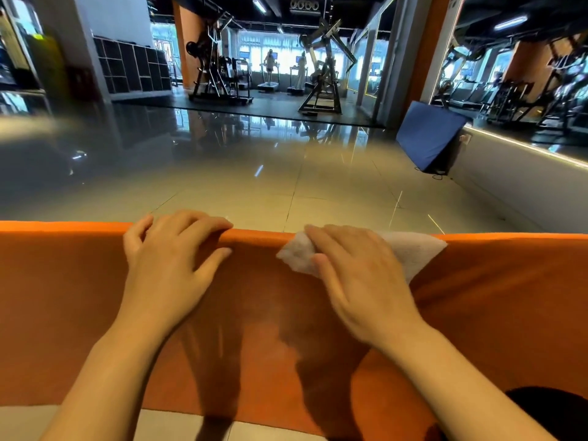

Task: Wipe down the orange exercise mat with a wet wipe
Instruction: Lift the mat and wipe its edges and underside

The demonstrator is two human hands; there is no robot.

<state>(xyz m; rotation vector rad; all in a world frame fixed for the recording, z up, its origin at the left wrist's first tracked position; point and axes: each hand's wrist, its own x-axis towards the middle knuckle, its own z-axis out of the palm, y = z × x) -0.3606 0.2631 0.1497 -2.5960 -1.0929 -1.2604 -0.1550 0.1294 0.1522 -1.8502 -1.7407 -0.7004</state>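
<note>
The orange exercise mat (95,313) stretches across the lower half of the view on a tiled floor. My left hand (168,262) rests on the mat near its far edge, and its fingertips curl over that edge. To the right, my right hand (356,278) presses a white wet wipe (410,253) flat against the mat at the far edge. The wipe sticks out from under the palm on both sides. A darker damp-looking patch lies on the mat between my forearms.
Glossy floor tiles (286,186) spread beyond the mat. A blue pad (426,138) leans against the right wall. Gym machines (321,78) and treadmills stand far back. A dark object (547,405) sits at the lower right corner.
</note>
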